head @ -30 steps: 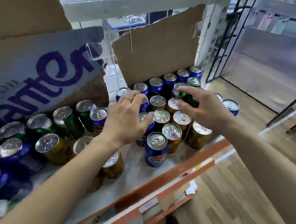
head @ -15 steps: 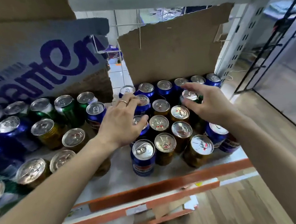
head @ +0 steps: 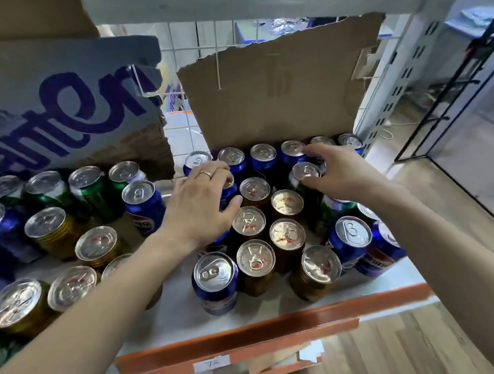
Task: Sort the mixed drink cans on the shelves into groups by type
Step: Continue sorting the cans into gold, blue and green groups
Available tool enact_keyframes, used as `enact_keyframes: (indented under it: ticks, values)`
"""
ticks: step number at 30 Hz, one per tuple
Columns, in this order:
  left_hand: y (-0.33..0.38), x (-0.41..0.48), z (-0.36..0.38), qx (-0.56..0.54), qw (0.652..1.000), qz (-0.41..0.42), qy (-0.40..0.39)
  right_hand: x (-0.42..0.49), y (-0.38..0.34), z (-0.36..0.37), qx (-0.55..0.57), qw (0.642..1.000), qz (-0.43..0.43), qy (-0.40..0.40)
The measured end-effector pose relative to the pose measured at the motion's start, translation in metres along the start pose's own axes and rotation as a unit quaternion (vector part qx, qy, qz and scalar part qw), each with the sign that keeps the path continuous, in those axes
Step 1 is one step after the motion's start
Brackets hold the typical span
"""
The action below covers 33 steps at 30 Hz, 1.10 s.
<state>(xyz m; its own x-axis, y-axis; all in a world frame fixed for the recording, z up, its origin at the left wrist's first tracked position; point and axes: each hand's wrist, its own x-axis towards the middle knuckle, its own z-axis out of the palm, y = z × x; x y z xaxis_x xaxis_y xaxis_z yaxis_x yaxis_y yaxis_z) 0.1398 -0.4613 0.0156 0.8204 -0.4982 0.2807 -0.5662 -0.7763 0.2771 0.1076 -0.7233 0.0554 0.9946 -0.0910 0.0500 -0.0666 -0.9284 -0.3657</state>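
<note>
On the shelf (head: 281, 310) before the torn cardboard (head: 275, 87), my left hand (head: 199, 209) curls around a blue can (head: 228, 190). Beside it, my right hand (head: 339, 172) pinches a green can (head: 306, 171).

Roughly thirteen blue cans (head: 216, 283), twelve gold cans (head: 287, 240), six green cans (head: 89, 187).

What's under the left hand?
A blue can: the left hand is curled over it, so only part of its lid and its blue side show past the fingers. Another blue patch peeks out below the palm; the rest is covered.
</note>
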Motion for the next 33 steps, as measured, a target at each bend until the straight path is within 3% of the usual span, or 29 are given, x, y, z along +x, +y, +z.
enact_keyframes:
  ticks: [3, 6, 18, 23, 25, 28, 33]
  values:
    - [0.004, 0.008, 0.006, 0.027, 0.999, 0.020, -0.020, 0.011, 0.011, 0.006, -0.080, 0.993, 0.055, -0.065]
    - [0.010, 0.017, 0.014, 0.084, 0.994, 0.032, -0.057, 0.017, 0.012, 0.014, -0.131, 0.984, 0.053, -0.108]
    - [0.032, 0.064, 0.022, 0.194, 0.957, 0.012, -0.215, 0.020, 0.022, 0.020, -0.119, 0.990, 0.011, -0.068]
    - [0.041, 0.072, 0.026, 0.199, 0.958, 0.014, -0.207, 0.018, 0.021, 0.005, -0.096, 0.994, -0.012, -0.052]
    - [0.041, 0.072, 0.027, 0.187, 0.965, 0.018, -0.184, 0.015, 0.020, -0.013, -0.057, 0.998, -0.012, -0.015]
    - [0.036, 0.068, 0.031, 0.164, 0.973, 0.020, -0.160, 0.006, 0.015, -0.047, 0.095, 0.994, -0.048, 0.032]
    - [0.041, 0.064, 0.026, 0.094, 0.993, 0.023, -0.072, -0.010, 0.006, -0.073, 0.362, 0.930, -0.057, 0.037]
